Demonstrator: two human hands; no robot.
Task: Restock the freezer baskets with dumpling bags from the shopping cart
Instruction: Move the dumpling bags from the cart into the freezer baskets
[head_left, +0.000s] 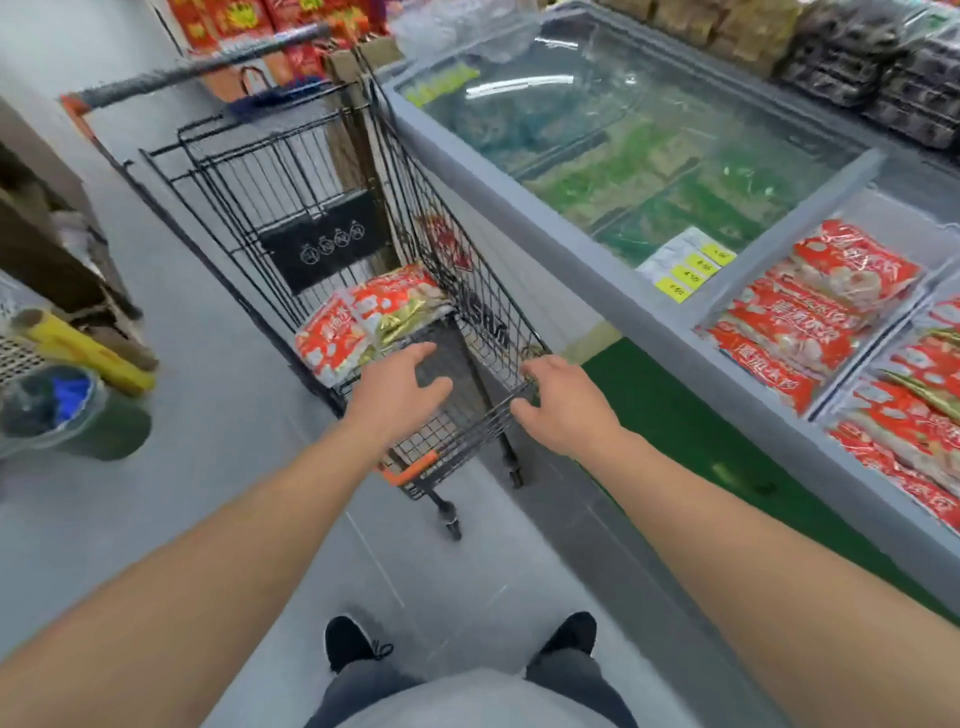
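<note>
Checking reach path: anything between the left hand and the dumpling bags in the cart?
Nothing visible. The left hand is open above the shopping cart, just short of the dumpling bags, which lie uncovered. The right hand is at the cart's near rim, off to the side.

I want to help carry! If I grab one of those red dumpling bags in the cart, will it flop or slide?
The red dumpling bags look glossy, so probably slippery. They sag over each other, so one likely bends around lumpy contents. Use both hands.

both hands (400, 387) (558, 402) outstretched, fingers spread
</note>
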